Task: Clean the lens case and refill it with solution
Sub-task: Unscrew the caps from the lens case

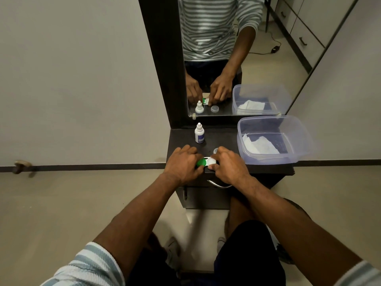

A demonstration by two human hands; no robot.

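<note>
A white lens case (210,161) lies near the front edge of the dark shelf (222,139). Its green cap (201,162) sits on the left well, and my left hand (182,163) grips that cap. My right hand (229,165) pinches the right side of the case, thumb at its front edge. A pale round cap (215,150) rests on the shelf just behind my right fingers, partly hidden. The small white solution bottle (199,133) stands upright farther back, apart from both hands.
A clear plastic tub (270,139) holding a white tissue (260,145) sits at the shelf's right end. A mirror (257,58) rises behind the shelf. A metal drawer handle (219,184) juts out below the front edge. The wall is to the left.
</note>
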